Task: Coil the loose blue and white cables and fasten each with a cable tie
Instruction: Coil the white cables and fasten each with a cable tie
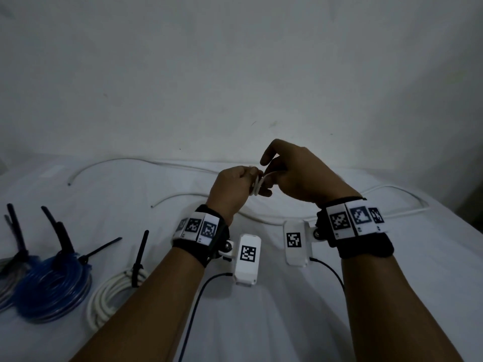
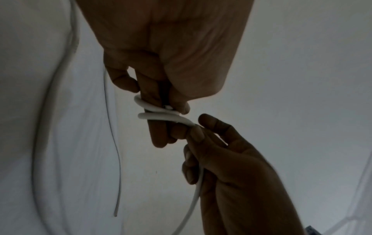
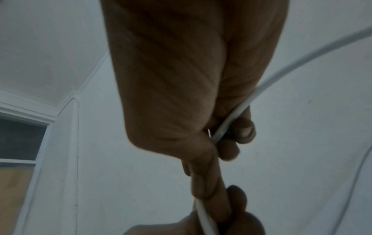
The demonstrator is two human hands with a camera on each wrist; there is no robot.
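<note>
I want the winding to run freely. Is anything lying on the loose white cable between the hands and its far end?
Nothing visible does. The right hand feeds the white cable onto the left hand; its slack lies bare on the sheet, apart from the tied coils.

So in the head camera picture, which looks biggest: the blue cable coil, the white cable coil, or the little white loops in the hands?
Largest to smallest, as they look:
1. blue cable coil
2. white cable coil, partly hidden by the left arm
3. white loops held by the left hand and right hand; they lie farther away, so they look smaller.
</note>
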